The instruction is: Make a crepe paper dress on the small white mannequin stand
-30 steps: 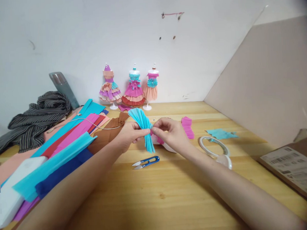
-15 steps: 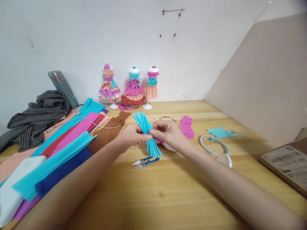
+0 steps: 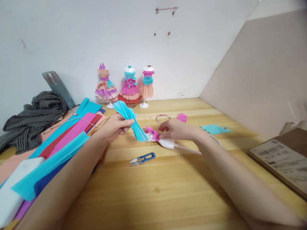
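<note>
Your left hand grasps the fan, a pleated strip of light-blue paper, with its thumb across the narrow middle and the other fingers bent behind. The fan slants over the table, its upper end toward the dress forms and its lower end near the pink dress. Your right hand has its fingers curled at the right of that dress; you cannot tell from here whether they pinch it or only hover over it. The dress is on a white form lying on its side, its thin stem running right toward your forearm. Nearer you, below the fan, lie the snips, blades pointing left. Behind your right hand are a loop, partly hidden, and a pink scrap; a blue scrap lies farther right. At the wall stand three dress forms in paper dresses. To your left are coloured sheets with a cord across them, a white case, a striped cloth and a flask leaning at the wall. At the right edge sits a carton with a printed label.
</note>
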`<act>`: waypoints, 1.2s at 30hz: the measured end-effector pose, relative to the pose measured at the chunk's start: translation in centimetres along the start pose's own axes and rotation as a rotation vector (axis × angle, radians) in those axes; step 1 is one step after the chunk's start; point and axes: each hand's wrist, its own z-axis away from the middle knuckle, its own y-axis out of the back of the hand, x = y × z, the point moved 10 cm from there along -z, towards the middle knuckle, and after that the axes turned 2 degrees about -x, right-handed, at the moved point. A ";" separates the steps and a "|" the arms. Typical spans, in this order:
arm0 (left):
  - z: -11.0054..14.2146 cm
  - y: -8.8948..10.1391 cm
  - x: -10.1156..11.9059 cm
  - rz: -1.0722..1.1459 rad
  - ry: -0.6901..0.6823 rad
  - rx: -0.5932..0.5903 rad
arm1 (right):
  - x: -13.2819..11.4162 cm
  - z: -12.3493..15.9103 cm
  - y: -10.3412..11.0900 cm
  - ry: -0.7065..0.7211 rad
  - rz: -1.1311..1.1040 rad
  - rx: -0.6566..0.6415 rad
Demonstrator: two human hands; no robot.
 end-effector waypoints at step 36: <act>3.1 -5.1 3.2 -0.050 -0.160 -0.089 | -6.2 2.7 3.8 0.260 -0.969 0.413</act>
